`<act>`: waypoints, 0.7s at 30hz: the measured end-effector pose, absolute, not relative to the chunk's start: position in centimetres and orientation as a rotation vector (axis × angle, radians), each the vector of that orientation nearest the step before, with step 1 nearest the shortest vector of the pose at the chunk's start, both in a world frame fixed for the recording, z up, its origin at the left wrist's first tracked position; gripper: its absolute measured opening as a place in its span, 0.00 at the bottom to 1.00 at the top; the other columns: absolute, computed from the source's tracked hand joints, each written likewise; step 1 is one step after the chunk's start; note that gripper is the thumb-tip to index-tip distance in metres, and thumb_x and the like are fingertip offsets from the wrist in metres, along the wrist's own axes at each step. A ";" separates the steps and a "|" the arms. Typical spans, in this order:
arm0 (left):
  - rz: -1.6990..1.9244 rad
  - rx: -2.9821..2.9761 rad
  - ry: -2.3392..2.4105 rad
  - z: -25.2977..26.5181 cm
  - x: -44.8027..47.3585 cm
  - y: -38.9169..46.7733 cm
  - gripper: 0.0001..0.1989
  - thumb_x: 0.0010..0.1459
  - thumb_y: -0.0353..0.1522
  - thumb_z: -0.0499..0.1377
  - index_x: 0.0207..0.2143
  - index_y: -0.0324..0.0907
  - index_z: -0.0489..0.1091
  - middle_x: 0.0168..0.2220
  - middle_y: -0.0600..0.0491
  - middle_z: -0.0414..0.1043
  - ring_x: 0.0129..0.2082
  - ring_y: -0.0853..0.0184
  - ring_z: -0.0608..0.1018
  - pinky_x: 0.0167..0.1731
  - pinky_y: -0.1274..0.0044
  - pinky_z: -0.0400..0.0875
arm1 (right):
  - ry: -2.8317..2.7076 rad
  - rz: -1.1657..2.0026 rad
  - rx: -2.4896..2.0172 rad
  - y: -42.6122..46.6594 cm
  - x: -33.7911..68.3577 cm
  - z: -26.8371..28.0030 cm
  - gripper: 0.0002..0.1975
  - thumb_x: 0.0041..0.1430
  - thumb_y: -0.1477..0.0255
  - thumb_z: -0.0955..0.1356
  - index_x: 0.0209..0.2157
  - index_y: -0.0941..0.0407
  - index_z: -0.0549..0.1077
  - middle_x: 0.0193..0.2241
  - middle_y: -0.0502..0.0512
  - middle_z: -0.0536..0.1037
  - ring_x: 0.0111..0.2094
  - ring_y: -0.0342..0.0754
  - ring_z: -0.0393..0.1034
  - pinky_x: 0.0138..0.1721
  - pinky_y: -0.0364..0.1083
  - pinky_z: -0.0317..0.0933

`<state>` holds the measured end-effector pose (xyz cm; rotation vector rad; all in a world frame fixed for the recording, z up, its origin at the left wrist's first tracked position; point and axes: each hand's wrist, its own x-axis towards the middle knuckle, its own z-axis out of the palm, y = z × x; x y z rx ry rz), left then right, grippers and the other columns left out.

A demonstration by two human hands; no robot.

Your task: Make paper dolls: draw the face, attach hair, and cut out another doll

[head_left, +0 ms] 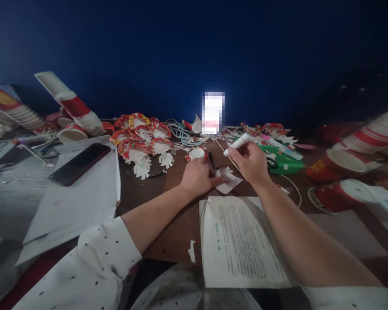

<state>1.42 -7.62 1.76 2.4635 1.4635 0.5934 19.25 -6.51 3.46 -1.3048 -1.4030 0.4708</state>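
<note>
My right hand (252, 163) is closed around a white stick-shaped tube (237, 144), held slanted above the table. My left hand (198, 177) rests on the tabletop. Its thumb is stretched out to the edge of a cut white paper piece (229, 181), and its other fingers bend down, partly hidden, beside a small round paper cup (197, 153) with a red side. Between the hands lies a black pen (211, 159). Under my forearms is an open booklet (239, 241) with printed text.
Red-and-white paper crafts (140, 140) pile up at the back left. A dark phone (80, 163) lies on a white box (77, 202). Scissors (272, 162) rest on a green sheet (286, 160). Paper cups (345, 161) stand at right; a lit screen (212, 113) glows behind.
</note>
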 end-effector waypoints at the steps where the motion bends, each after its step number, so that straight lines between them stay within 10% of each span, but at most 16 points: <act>1: 0.576 2.485 1.441 1.8 1.5 -7.7 0.21 0.56 0.49 0.59 0.29 0.40 0.78 0.36 0.43 0.73 0.43 0.54 0.73 0.46 0.64 0.67 | -1.404 0.473 -1.307 -6.5 19.2 3.5 0.11 0.51 0.62 0.73 0.29 0.55 0.72 0.26 0.53 0.79 0.28 0.50 0.74 0.34 0.50 0.68; 21: 1.191 1.491 1.176 1.2 1.3 -6.2 0.08 0.51 0.35 0.64 0.31 0.39 0.75 0.30 0.52 0.75 0.30 0.69 0.75 0.33 0.77 0.68 | -1.238 0.625 -1.125 -6.7 18.4 3.2 0.15 0.51 0.57 0.73 0.31 0.54 0.71 0.27 0.52 0.78 0.29 0.49 0.73 0.33 0.49 0.69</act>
